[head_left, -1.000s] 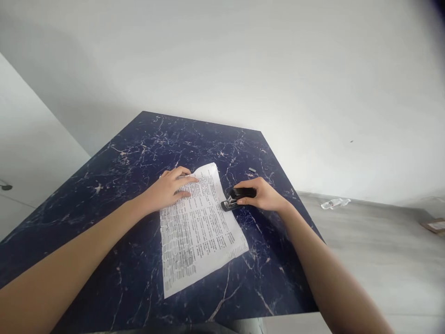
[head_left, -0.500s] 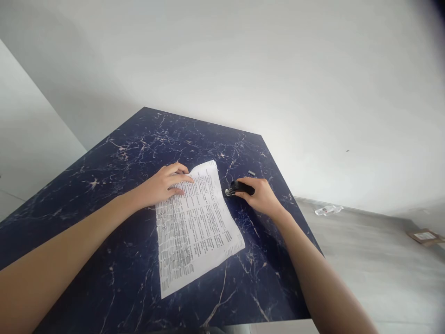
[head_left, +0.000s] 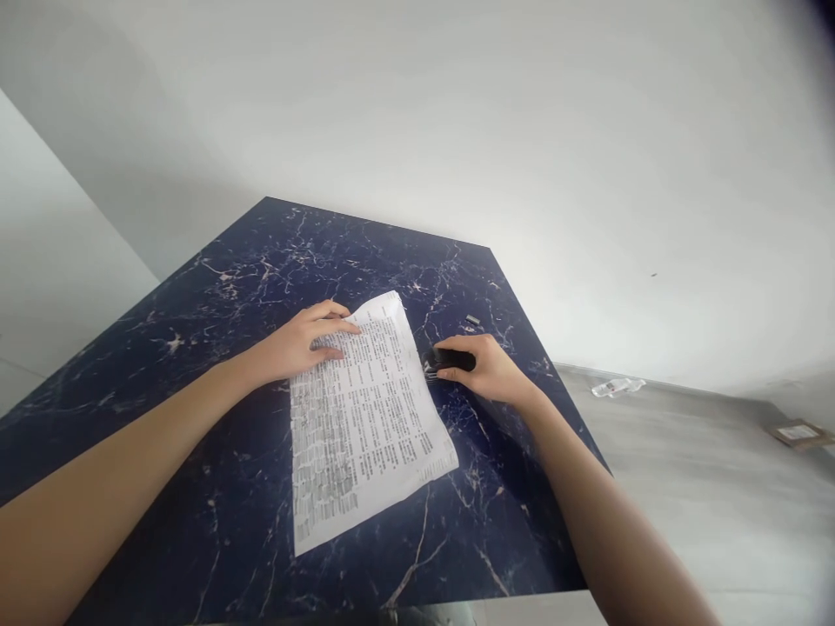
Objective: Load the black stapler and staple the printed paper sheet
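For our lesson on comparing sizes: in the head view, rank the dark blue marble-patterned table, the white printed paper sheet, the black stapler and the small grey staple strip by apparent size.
1. Dark blue marble-patterned table
2. White printed paper sheet
3. Black stapler
4. Small grey staple strip

Small grey staple strip, perhaps, on dark marbled table.

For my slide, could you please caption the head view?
Left hand steadies a printed white paper sheet on a dark blue marbled table; right hand grips a black stapler.
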The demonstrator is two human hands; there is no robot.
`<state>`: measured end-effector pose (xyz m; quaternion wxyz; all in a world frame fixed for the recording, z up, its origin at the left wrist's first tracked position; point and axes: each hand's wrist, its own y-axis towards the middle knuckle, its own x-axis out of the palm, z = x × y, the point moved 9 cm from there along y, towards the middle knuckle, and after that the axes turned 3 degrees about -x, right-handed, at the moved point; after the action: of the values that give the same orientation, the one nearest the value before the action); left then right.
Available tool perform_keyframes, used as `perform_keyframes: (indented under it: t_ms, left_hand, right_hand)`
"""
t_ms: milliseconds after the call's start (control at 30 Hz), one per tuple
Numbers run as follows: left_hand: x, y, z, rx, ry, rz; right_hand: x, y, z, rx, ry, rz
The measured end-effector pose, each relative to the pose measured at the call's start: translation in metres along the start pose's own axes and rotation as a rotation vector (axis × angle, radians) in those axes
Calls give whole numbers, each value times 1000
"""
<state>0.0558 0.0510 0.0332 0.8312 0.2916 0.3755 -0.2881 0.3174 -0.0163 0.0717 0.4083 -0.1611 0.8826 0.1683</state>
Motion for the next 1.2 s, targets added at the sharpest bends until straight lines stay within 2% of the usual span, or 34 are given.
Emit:
perform_keyframes:
  t_ms: [133,300,533,600,700,833,967,1100,1200]
  left_hand:
    - [5,-1,-5,-14,-2,-39]
    - [8,-2,-12,-51,30,-60]
    - [7,0,-4,-13,40,-42]
    - [6,0,-3,-6,42,-37]
    - [6,0,-5,-14,42,-27]
    - [6,-1,-5,-46,36,-38]
    - [9,0,-4,-52,56,-61]
    - [9,2,-4,-40,84,-59]
    - [10,2,-3,-23,106,-69]
  right_hand:
    - [-2,-1,6,3,9,0]
    - [3,0,0,-30,20,-39]
    - [11,1,-13,-85,-11,-63]
    - [15,2,-21,-132,-90,-58]
    - [25,2,-31,-165,-333,-53]
    - [43,0,-37,-137,-673,-100]
    - [56,-1,-43,-95,-841,-114]
    - [56,-1,-48,-110,-798,-108]
    - [37,-4,-39,-102,-636,-102]
